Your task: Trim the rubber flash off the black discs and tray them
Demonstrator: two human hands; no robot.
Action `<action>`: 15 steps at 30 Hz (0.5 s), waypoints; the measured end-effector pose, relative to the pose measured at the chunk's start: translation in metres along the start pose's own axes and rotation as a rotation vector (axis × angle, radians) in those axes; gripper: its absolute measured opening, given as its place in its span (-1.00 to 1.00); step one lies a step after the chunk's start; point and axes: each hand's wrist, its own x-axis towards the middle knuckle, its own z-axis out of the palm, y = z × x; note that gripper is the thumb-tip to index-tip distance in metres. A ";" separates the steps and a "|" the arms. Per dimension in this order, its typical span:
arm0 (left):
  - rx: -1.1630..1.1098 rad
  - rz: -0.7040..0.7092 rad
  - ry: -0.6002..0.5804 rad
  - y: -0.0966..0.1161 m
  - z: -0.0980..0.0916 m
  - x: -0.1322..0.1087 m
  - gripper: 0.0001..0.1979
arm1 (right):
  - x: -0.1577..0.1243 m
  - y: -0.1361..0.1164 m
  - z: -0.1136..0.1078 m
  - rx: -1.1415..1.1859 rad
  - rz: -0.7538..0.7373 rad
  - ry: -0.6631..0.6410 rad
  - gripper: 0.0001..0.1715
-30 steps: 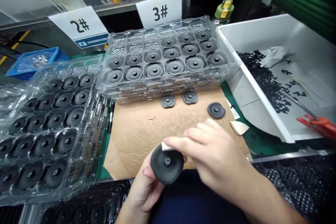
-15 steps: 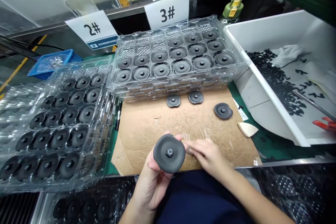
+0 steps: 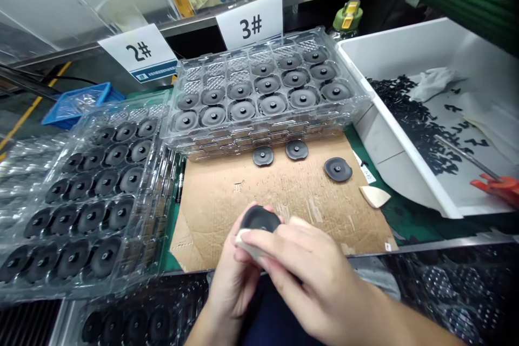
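"Over the near edge of the cardboard sheet, how does the left hand have that black disc?"

"Gripped by its rim, fingers wrapped round it and the dished face tilted up, presumably to steady the edge and leave it within reach"

"And the right hand?"

"Thumb and forefinger pinch a pale piece at the disc's near edge; whether it actually presses there I can't tell, since the hand hides part of the disc"

"Why the three loose discs?"

"They lie flat on the cardboard in front of the clear tray, likely to be close by; the tray's pockets seat discs singly, perhaps against rubbing"

"And that other pale wedge?"

"Across the cardboard's right edge, near the white bin, maybe as a spare"
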 end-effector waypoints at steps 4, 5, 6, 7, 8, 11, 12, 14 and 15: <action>0.012 0.044 0.037 0.003 0.003 -0.001 -0.49 | 0.011 0.003 0.006 -0.078 0.078 -0.037 -0.69; 0.001 0.027 0.018 0.003 0.004 -0.001 -0.55 | 0.014 0.003 0.008 -0.114 0.058 0.037 -0.67; -0.012 0.015 -0.012 0.004 0.006 -0.002 -0.60 | 0.015 0.003 0.009 -0.128 0.023 0.095 -0.64; -0.018 0.013 -0.045 0.006 0.006 -0.003 -0.63 | 0.014 0.003 0.009 -0.114 -0.015 0.114 -0.63; -0.018 0.021 -0.074 0.008 0.007 -0.003 -0.61 | 0.012 0.002 0.007 -0.080 -0.044 0.089 -0.63; 0.023 0.034 -0.105 0.015 0.006 -0.003 -0.48 | -0.004 0.000 -0.006 -0.025 0.000 -0.062 -0.67; 0.033 0.029 -0.100 0.016 0.006 -0.003 -0.46 | -0.008 -0.001 -0.011 -0.065 0.054 -0.069 -0.67; 0.021 0.019 -0.084 0.015 0.006 -0.003 -0.46 | -0.012 -0.001 -0.018 -0.214 0.146 -0.014 -0.65; 0.010 0.006 -0.075 0.013 0.007 -0.003 -0.46 | -0.010 -0.002 -0.020 -0.294 0.153 0.032 -0.65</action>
